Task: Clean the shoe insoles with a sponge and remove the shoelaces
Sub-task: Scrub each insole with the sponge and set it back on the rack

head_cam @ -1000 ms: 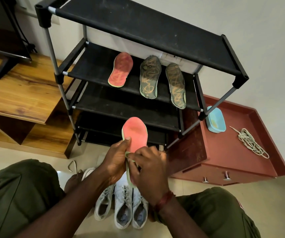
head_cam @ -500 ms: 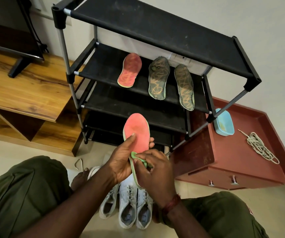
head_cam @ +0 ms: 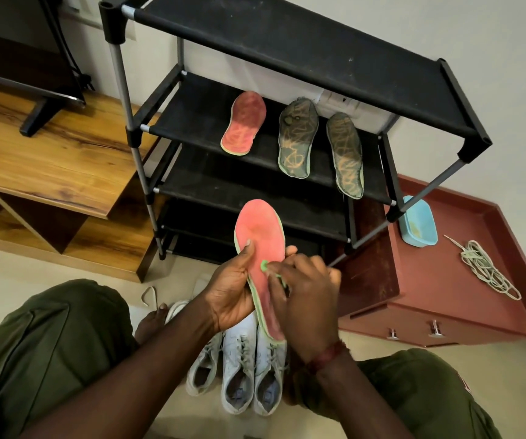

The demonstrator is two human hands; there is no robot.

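Note:
My left hand (head_cam: 231,288) grips a pink insole (head_cam: 260,231) with a green edge, held upright above the shoes, thumb on its face. My right hand (head_cam: 303,291) holds a small green sponge (head_cam: 265,265) pressed against the insole's middle; most of the sponge is hidden by my fingers. A second pink insole (head_cam: 244,123) and two dark green insoles (head_cam: 296,139) (head_cam: 345,155) lie on the second shelf of the black shoe rack (head_cam: 303,49). White laced shoes (head_cam: 239,365) stand on the floor between my knees. A bundle of removed laces (head_cam: 485,269) lies on the red cabinet (head_cam: 439,293).
A light blue tub (head_cam: 418,221) stands on the red cabinet beside the rack's leg. A wooden TV stand (head_cam: 49,153) with a screen on it is at the left. A loose lace end (head_cam: 149,296) lies on the floor by my foot.
The sponge in my right hand has slid up the insole from its heel end toward the middle. The insole now shows more of its length. The view has shifted slightly.

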